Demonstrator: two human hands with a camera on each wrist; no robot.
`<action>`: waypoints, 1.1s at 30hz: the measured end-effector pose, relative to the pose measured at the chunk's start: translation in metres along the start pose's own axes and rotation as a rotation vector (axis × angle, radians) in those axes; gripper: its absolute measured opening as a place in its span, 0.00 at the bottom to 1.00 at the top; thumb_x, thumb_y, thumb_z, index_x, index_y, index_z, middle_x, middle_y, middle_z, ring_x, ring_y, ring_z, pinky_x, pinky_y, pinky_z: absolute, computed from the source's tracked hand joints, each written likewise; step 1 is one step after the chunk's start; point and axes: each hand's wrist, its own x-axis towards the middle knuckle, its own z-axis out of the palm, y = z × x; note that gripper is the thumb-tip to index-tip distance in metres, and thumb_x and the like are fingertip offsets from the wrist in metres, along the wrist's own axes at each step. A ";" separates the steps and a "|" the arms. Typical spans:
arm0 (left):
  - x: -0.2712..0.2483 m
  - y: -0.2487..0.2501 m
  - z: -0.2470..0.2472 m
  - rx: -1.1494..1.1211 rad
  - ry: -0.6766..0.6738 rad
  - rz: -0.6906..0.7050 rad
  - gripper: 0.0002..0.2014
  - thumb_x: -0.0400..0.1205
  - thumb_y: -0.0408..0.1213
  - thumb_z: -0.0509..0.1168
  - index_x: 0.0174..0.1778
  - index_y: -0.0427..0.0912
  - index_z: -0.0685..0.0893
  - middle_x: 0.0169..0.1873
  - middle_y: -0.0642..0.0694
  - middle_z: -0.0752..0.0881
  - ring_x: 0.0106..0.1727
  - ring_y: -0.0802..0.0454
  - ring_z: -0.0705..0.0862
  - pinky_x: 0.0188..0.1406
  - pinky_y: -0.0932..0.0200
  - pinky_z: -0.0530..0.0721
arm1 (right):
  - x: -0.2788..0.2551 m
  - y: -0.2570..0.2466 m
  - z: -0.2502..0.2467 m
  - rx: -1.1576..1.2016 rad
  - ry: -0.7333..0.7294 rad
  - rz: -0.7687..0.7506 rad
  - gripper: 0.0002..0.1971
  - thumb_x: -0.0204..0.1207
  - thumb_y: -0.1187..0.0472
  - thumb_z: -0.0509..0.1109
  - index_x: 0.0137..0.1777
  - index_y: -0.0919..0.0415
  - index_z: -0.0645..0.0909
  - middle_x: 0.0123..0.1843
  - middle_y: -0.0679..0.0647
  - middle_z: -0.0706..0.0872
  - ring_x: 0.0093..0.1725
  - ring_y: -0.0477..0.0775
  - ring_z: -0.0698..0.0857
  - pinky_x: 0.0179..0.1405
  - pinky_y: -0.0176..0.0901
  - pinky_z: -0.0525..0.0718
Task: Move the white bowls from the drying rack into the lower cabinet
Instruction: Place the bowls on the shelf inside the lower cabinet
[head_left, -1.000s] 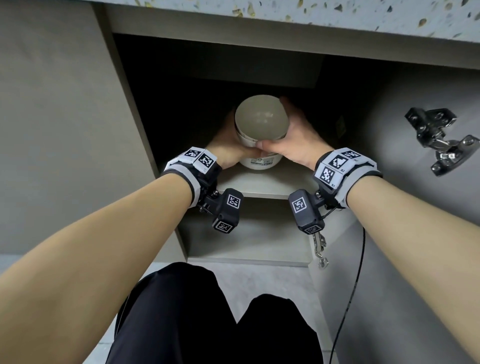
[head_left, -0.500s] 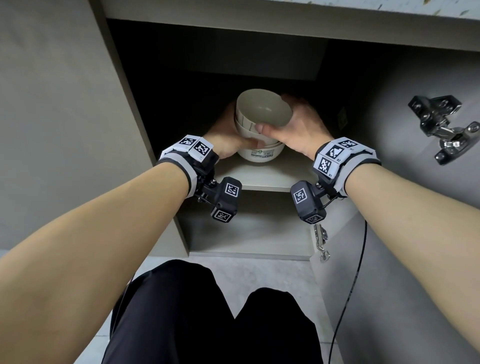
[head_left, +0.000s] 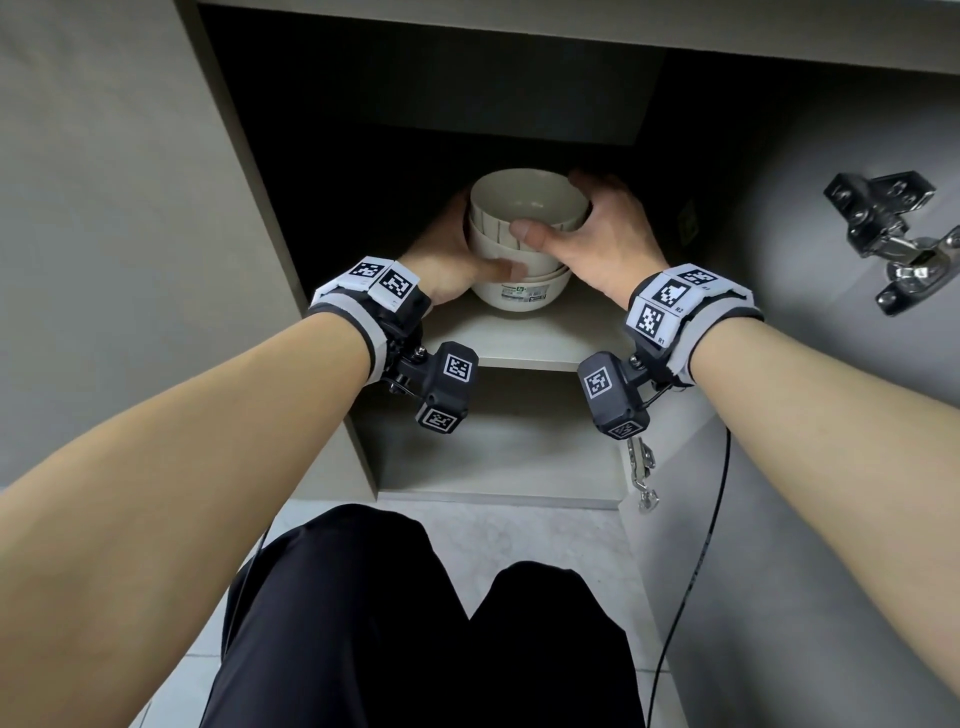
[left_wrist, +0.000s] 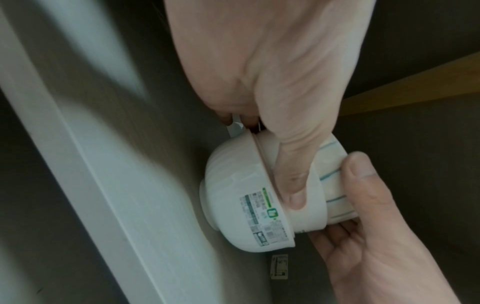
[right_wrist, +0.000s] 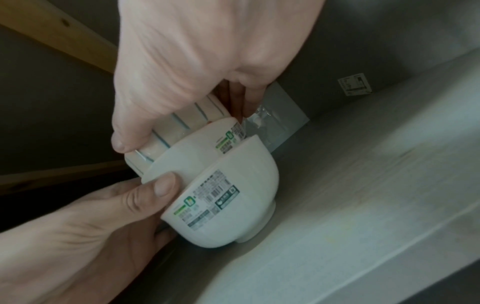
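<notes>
Three nested white bowls stand on the upper shelf (head_left: 524, 340) of the lower cabinet. The bottom bowl (head_left: 519, 297) carries a printed label and rests on the shelf (right_wrist: 363, 205). My left hand (head_left: 457, 252) grips the stack from the left, its thumb on the middle bowl (left_wrist: 306, 205). My right hand (head_left: 597, 228) grips from the right, with its thumb on the ribbed top bowl (head_left: 524, 200). In the right wrist view the labelled bottom bowl (right_wrist: 233, 205) sits on its foot, and the blue-lined top bowl (right_wrist: 166, 133) lies under my right thumb.
The cabinet door (head_left: 831, 415) stands open on the right, with a metal hinge (head_left: 893, 244) high up and another hinge (head_left: 641, 467) low down. A closed grey panel (head_left: 104, 260) is on the left. A black cable (head_left: 696, 571) hangs beside my knees (head_left: 415, 623).
The top bowl, tilted toward me a second ago, has come level and settled into the stack. Both hands keep their hold on the bowls.
</notes>
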 end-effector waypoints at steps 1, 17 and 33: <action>0.000 -0.001 -0.001 -0.003 0.000 -0.008 0.44 0.70 0.28 0.81 0.79 0.43 0.67 0.62 0.54 0.81 0.59 0.62 0.80 0.56 0.71 0.78 | -0.001 0.001 -0.001 0.001 -0.003 0.006 0.36 0.70 0.40 0.78 0.73 0.61 0.77 0.67 0.55 0.83 0.66 0.52 0.81 0.55 0.35 0.74; -0.002 -0.005 0.001 -0.036 0.014 0.005 0.43 0.68 0.27 0.82 0.78 0.39 0.69 0.69 0.44 0.82 0.67 0.53 0.81 0.68 0.56 0.80 | -0.007 0.005 0.007 0.071 0.041 0.001 0.39 0.70 0.39 0.77 0.76 0.60 0.74 0.75 0.59 0.80 0.73 0.56 0.78 0.58 0.35 0.70; -0.014 -0.018 -0.001 0.012 0.107 0.001 0.56 0.68 0.40 0.83 0.86 0.43 0.54 0.83 0.46 0.68 0.81 0.53 0.67 0.77 0.58 0.67 | -0.012 0.030 0.015 0.378 0.115 0.073 0.30 0.83 0.45 0.61 0.81 0.58 0.67 0.81 0.57 0.74 0.76 0.50 0.73 0.56 0.13 0.66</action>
